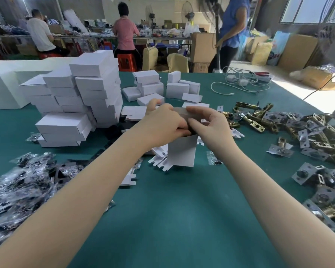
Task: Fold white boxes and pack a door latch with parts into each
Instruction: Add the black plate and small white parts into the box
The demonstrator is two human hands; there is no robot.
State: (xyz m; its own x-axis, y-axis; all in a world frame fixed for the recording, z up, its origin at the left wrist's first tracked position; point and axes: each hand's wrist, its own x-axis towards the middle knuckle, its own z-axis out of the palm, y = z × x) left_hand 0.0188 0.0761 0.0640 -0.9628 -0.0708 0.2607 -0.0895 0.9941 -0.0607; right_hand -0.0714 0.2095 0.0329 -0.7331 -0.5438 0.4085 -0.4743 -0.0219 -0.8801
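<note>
One more white box being folded — many already done, many latches waiting.

The left hand (pixel 163 120) and the right hand (pixel 207 122) are both gripping the upper flaps of a half-formed white box (pixel 181 153), which is standing upright above the green desk (pixel 182 209). Behind it a stack of closed boxes (pixel 81 97) is rising, while the door latches (pixel 259 117) — a large heap on the right — and the bagged parts (pixel 21 180) on the left are lying unpacked, so I judge much work is remaining.
</note>
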